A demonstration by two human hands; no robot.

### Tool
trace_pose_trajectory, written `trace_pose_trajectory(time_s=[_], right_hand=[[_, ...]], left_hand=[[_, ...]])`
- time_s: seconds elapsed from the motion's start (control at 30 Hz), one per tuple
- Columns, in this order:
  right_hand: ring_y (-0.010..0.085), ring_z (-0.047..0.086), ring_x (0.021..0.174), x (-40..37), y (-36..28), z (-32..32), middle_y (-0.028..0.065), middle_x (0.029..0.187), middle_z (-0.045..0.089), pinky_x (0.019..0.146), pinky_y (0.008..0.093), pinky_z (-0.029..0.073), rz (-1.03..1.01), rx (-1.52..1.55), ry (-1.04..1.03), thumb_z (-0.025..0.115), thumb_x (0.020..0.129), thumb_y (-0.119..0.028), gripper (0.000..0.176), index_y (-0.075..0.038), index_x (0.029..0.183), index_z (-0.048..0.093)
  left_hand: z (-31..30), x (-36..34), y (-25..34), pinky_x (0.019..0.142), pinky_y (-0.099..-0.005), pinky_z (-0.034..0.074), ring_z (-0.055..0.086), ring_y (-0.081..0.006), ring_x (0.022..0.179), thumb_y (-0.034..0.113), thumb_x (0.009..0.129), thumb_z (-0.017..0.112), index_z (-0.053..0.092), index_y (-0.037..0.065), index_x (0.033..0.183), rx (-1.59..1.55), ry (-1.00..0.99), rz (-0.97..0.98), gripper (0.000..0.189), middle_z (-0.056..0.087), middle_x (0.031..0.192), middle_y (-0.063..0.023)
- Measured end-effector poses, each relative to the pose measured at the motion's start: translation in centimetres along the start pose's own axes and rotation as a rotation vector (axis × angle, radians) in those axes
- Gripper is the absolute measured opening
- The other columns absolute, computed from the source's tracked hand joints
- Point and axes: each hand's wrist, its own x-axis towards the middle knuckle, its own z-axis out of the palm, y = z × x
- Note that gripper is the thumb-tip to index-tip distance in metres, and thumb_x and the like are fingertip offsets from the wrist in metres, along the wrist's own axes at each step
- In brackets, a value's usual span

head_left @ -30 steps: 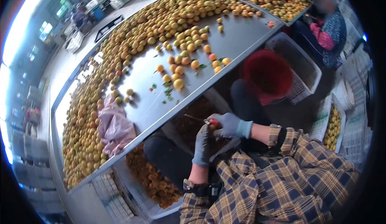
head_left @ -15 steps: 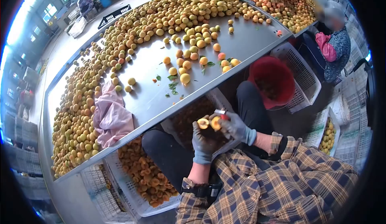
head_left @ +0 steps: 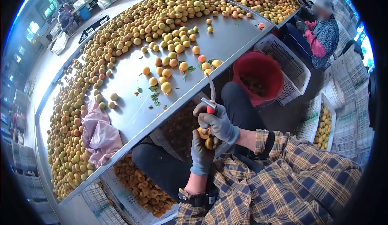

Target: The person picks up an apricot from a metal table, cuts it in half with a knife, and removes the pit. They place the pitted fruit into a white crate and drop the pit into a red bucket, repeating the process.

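Both hands wear grey gloves and meet above my lap. My left hand (head_left: 202,154) is closed around a split apricot (head_left: 205,133), with its orange cut flesh showing and another half (head_left: 209,143) just below. In my right hand (head_left: 218,124) is a small knife (head_left: 211,108) with a red handle, a metal collar and a curved blade pointing up; the fingers also reach to the fruit. Beyond my hands, loose apricots (head_left: 166,88) and green leaves (head_left: 154,97) lie on the metal table (head_left: 133,116).
A large apricot heap (head_left: 121,35) and a pink cloth (head_left: 99,132) lie on the table. Below are a crate of halved fruit (head_left: 141,188) and a red bucket (head_left: 258,77). A co-worker (head_left: 323,35) sits at the right; a fruit crate (head_left: 323,128) stands nearer.
The two apricot halves, earlier held apart with cut faces up, are now lower and together in my left hand. The knife blade now points upward. The view has shifted right.
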Motion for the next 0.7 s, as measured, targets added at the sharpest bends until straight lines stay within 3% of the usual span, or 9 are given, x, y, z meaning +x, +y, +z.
trace_pose_trajectory(time_s=[0.1,0.2,0.27,0.4,0.5,0.53,0.57,0.67,0.7], right_hand=[[-0.0016,0.037,0.051,-0.2,0.5,-0.4,-0.0067,0.062,0.043,0.046,0.0149,0.029,-0.074,-0.070,0.048,0.051,0.089,-0.006,0.010,-0.003,0.096,0.058],[-0.0024,0.036,0.052,-0.2,0.0,-0.3,-0.0079,0.062,0.042,0.047,0.0145,0.029,-0.081,0.039,0.043,0.052,0.090,-0.009,0.009,-0.003,0.093,0.058],[-0.0029,0.036,0.052,-0.2,0.4,-0.6,-0.0086,0.063,0.042,0.047,0.0139,0.029,-0.098,0.082,0.032,0.052,0.091,-0.011,0.010,-0.003,0.091,0.058],[-0.0010,0.038,0.054,-0.2,1.8,-0.6,-0.0075,0.064,0.046,0.048,0.0144,0.031,-0.178,-0.119,0.035,0.054,0.091,-0.016,0.013,-0.004,0.087,0.058],[0.0005,0.040,0.054,-0.2,2.7,-0.5,-0.0062,0.063,0.047,0.048,0.0158,0.032,-0.279,-0.244,0.046,0.057,0.091,-0.020,0.016,-0.006,0.085,0.058],[0.0011,0.041,0.054,-0.1,2.7,-0.3,-0.0055,0.063,0.047,0.048,0.0167,0.032,-0.318,-0.285,0.036,0.057,0.090,-0.022,0.017,-0.007,0.084,0.058],[0.0022,0.038,0.049,0.1,2.4,-0.2,-0.0056,0.059,0.041,0.045,0.0189,0.030,-0.141,0.012,0.067,0.055,0.091,-0.026,0.019,-0.009,0.081,0.055],[0.0039,0.033,0.043,1.3,2.1,-1.4,-0.0061,0.055,0.033,0.041,0.0209,0.027,0.125,0.378,0.169,0.052,0.092,-0.029,0.022,-0.011,0.080,0.052],[0.0061,0.025,0.041,1.5,2.2,-1.6,-0.0061,0.053,0.025,0.040,0.0227,0.024,0.199,0.422,0.182,0.051,0.093,-0.034,0.027,-0.012,0.077,0.048]], left_hand=[[-2.2,0.2,-0.2,0.081,-0.0371,0.050,0.059,-0.0215,0.089,0.053,0.094,0.036,0.051,0.007,0.115,0.056,-0.179,0.032,0.053,0.060,0.098,-0.0087],[-0.5,-0.4,-0.4,0.085,-0.0363,0.049,0.059,-0.0212,0.095,0.049,0.096,0.037,0.050,0.006,0.118,0.080,-0.129,0.052,0.050,0.059,0.108,-0.0089],[1.2,-0.8,-0.7,0.084,-0.0357,0.050,0.059,-0.0220,0.094,0.046,0.096,0.038,0.050,0.005,0.118,0.103,0.074,0.064,0.048,0.058,0.108,-0.0085],[1.9,-0.9,-0.9,0.081,-0.0329,0.049,0.059,-0.0216,0.092,0.043,0.099,0.033,0.051,0.005,0.116,0.206,0.095,0.130,0.046,0.059,0.104,-0.0074],[1.0,-0.8,-0.9,0.077,-0.0302,0.045,0.059,-0.0230,0.090,0.017,0.083,0.064,0.050,0.001,0.109,1.500,0.161,0.721,0.034,0.059,0.099,-0.0117],[0.8,-0.9,-0.9,0.077,-0.0302,0.045,0.059,-0.0230,0.090,0.017,0.083,0.064,0.050,0.001,0.109,1.511,0.163,0.711,0.034,0.059,0.099,-0.0117],[0.7,-1.0,-0.8,0.077,-0.0298,0.046,0.059,-0.0231,0.088,0.018,0.082,0.065,0.050,0.000,0.108,1.224,0.244,0.595,0.035,0.059,0.098,-0.0120],[3.0,-2.1,-0.3,0.076,-0.0262,0.046,0.059,-0.0193,0.084,0.034,0.094,0.049,0.051,0.001,0.107,1.534,0.259,0.690,0.035,0.058,0.098,-0.0089],[2.8,-1.9,-0.3,0.076,-0.0260,0.047,0.059,-0.0184,0.084,0.038,0.096,0.042,0.051,0.002,0.107,0.841,0.218,0.425,0.040,0.058,0.099,-0.0079]])
